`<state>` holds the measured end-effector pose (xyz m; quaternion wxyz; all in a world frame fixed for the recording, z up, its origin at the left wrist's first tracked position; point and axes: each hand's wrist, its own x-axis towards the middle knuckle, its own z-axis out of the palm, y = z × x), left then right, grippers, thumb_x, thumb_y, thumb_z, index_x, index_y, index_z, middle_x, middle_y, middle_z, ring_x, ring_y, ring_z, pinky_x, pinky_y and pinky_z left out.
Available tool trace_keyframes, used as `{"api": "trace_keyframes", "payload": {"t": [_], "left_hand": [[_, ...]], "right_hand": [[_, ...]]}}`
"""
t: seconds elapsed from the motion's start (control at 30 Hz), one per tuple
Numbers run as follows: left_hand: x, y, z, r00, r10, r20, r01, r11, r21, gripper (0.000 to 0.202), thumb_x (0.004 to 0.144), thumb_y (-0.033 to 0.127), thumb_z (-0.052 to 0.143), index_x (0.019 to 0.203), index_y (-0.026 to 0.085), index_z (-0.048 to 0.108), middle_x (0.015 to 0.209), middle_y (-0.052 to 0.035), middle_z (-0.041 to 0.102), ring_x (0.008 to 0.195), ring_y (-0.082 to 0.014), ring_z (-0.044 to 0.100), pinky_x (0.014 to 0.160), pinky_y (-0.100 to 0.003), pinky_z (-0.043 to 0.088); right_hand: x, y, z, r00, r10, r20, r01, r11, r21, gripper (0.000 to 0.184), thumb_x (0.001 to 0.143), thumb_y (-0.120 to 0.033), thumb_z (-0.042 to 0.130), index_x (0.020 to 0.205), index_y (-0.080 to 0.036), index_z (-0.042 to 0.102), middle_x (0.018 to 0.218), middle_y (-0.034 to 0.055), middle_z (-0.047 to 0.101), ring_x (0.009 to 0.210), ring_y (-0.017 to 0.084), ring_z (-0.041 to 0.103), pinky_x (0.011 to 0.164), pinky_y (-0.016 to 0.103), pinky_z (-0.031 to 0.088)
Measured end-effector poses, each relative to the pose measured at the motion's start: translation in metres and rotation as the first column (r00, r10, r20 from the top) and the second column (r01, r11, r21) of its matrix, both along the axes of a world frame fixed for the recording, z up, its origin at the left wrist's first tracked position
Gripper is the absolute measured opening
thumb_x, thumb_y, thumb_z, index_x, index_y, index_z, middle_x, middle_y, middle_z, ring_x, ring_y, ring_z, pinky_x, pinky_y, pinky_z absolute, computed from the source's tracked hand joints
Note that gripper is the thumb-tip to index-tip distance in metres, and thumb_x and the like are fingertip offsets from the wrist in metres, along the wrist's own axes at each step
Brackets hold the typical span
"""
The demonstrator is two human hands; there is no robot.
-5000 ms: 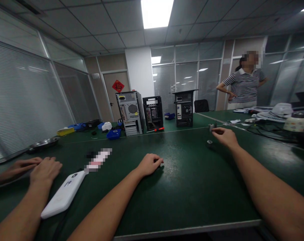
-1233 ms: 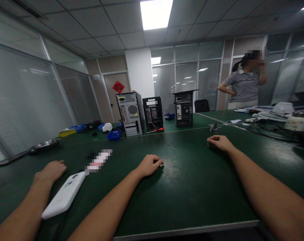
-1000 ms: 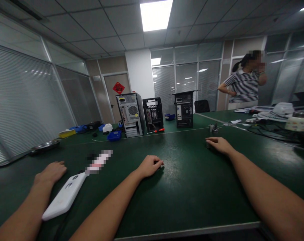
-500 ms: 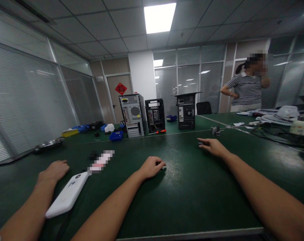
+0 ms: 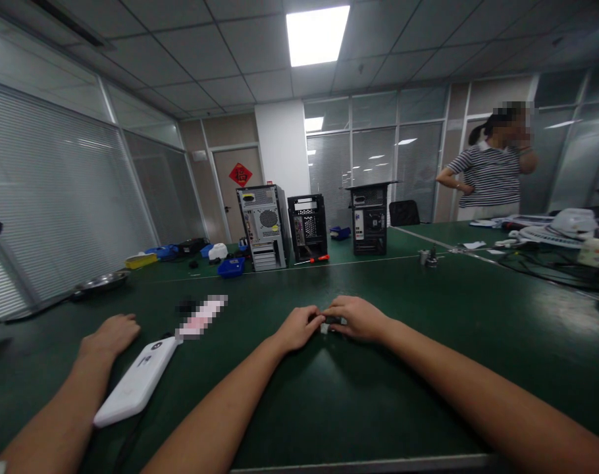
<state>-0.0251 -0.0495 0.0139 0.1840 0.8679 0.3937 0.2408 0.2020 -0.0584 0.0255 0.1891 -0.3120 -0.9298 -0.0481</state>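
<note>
My left hand [image 5: 299, 327] rests low over the green table [image 5: 403, 395], its thumb and fingertips closed together; whatever lies in the pinch is too small to name. Fingertip to fingertip with it is my right hand [image 5: 356, 318], its fingers curled round a small silvery part [image 5: 339, 320]. A small pale spot shows just under the meeting fingertips; I cannot tell whether it is a piece or a reflection. Farther back on the right stand small metal parts [image 5: 430, 258], apart from both hands.
Another person's hand [image 5: 110, 334] lies at left beside a white power bank [image 5: 137, 382]. Computer cases [image 5: 264, 227] stand across the table, with a red screwdriver [image 5: 320, 259] and a blue tray [image 5: 231, 267] near them. Cables [image 5: 531, 266] lie at right; a person [image 5: 492, 171] stands behind.
My right hand has come left and nearer, from the right side of the table to my left hand, bringing the small silvery part. My left hand has stayed nearly in place.
</note>
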Motion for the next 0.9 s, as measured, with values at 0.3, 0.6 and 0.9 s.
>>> {"api": "trace_keyframes", "payload": {"t": [0.3, 0.6, 0.9], "left_hand": [[0.002, 0.002, -0.002, 1.0, 0.006, 0.005, -0.006, 0.999, 0.037, 0.031, 0.097, 0.039, 0.048, 0.086, 0.015, 0.066, 0.077, -0.0025, 0.066, 0.071, -0.0158, 0.056, 0.063, -0.025, 0.037], [0.001, -0.003, 0.002, 1.0, -0.009, 0.016, 0.009, 1.0, -0.003, 0.028, 0.094, 0.034, 0.049, 0.096, 0.015, 0.07, 0.085, -0.0048, 0.071, 0.074, -0.0164, 0.06, 0.066, -0.024, 0.041], [0.004, -0.004, 0.001, 0.996, -0.084, -0.012, 0.084, 0.996, 0.012, 0.035, 0.095, 0.036, 0.048, 0.085, 0.014, 0.072, 0.079, -0.0034, 0.07, 0.072, -0.0166, 0.059, 0.067, -0.024, 0.042]], "right_hand": [[0.0, 0.001, -0.006, 0.995, -0.093, -0.022, 0.093, 0.996, -0.012, 0.062, 0.088, -0.027, 0.061, 0.147, -0.02, 0.045, 0.126, 0.0131, 0.066, 0.113, 0.027, 0.062, 0.095, 0.039, 0.047], [0.001, 0.001, -0.005, 0.967, -0.155, -0.201, 0.155, 0.988, -0.018, 0.055, 0.088, -0.012, 0.045, 0.143, -0.014, 0.04, 0.128, 0.0167, 0.058, 0.115, 0.025, 0.057, 0.099, 0.042, 0.044], [-0.026, -0.017, 0.0, 0.995, -0.098, 0.005, 0.098, 0.995, 0.018, 0.024, 0.088, -0.026, 0.06, 0.109, -0.019, 0.056, 0.102, 0.0088, 0.067, 0.097, 0.024, 0.061, 0.086, 0.037, 0.04]]}}
